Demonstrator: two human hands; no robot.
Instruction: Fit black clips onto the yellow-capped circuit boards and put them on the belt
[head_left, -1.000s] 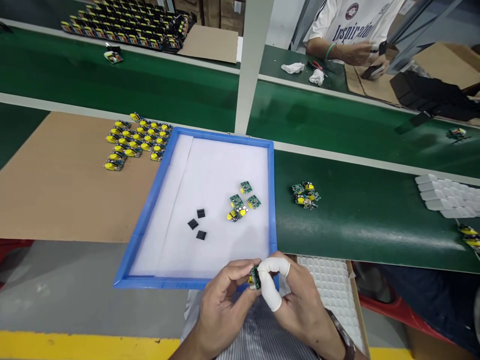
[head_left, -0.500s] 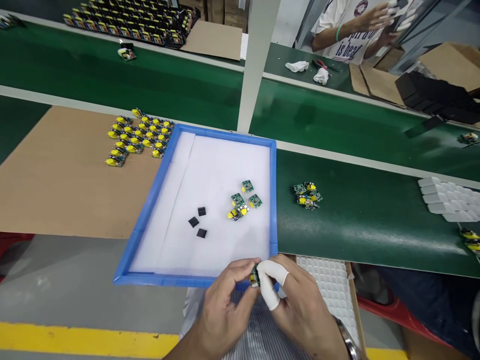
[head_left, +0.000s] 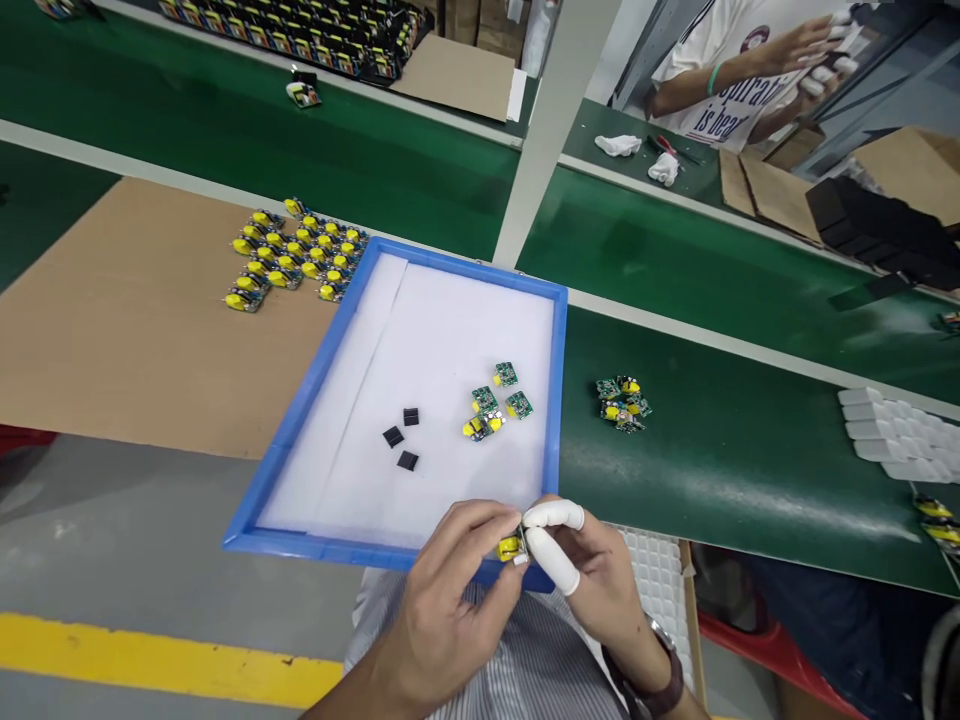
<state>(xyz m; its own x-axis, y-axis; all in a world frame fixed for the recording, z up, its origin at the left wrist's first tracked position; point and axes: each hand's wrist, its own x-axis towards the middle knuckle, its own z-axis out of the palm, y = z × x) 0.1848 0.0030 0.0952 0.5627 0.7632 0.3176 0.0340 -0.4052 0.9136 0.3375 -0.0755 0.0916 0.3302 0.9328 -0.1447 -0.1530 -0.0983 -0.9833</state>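
Note:
Between my two hands, over the near edge of the blue-rimmed tray [head_left: 300, 410], is a small circuit board [head_left: 510, 547] with a yellow component. My left hand [head_left: 457, 590] grips it with fingertips and thumb from the left. From the right, my right hand [head_left: 589, 565] pinches its edge, with white finger cots on thumb and forefinger. On the tray's white lining lie several similar circuit boards [head_left: 505, 374], some green side up. Left of them are three small black square pieces [head_left: 394, 436].
Rows of boards [head_left: 285, 250] stand on cardboard [head_left: 150, 330] at left. Another cluster of boards [head_left: 624, 402] sits on the green bench, with white trays [head_left: 896, 430] farther right. A metal post [head_left: 551, 130] rises behind the tray. Across the shelf, a person [head_left: 739, 75] handles something.
My right hand's cot-covered fingers have straightened and shifted, so the board's yellow component shows more. The board has turned slightly. The whole view has tilted a little.

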